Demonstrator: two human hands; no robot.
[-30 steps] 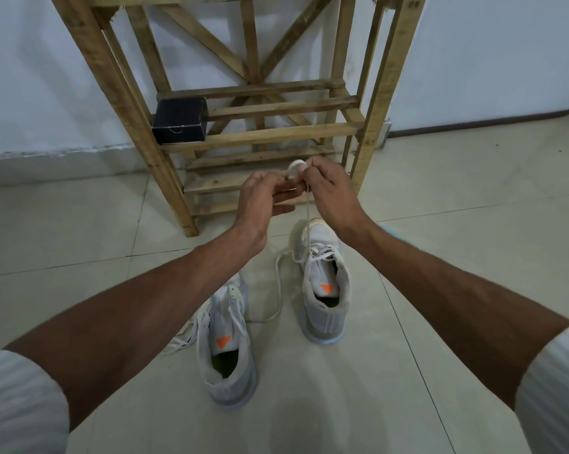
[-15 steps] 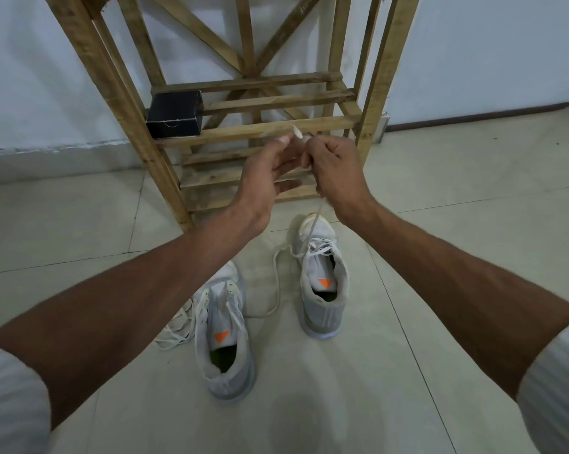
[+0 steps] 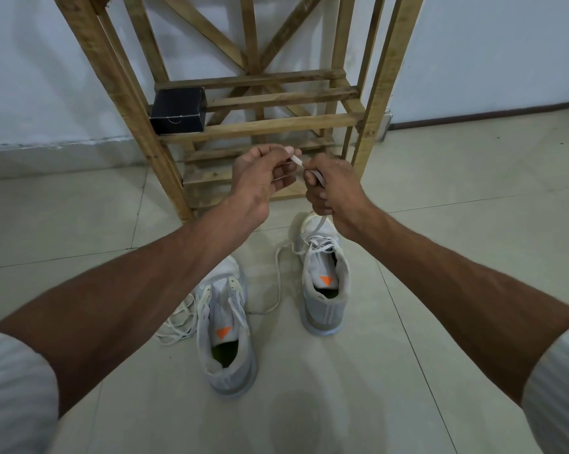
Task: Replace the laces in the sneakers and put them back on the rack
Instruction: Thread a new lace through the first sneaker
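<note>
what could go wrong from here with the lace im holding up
The white flat lace is pinched near its tip by the left hand and gripped by the right hand; it could slip free. Pulling up may tip the farther pale grey sneaker it runs down to. The slack lace loop on the floor beside that sneaker could snag.

Single head-worn view, wide-angle, looking forward and down: hands close, sneakers on floor (image 3: 440, 224) below, rack (image 3: 266, 126) just ahead.
</note>
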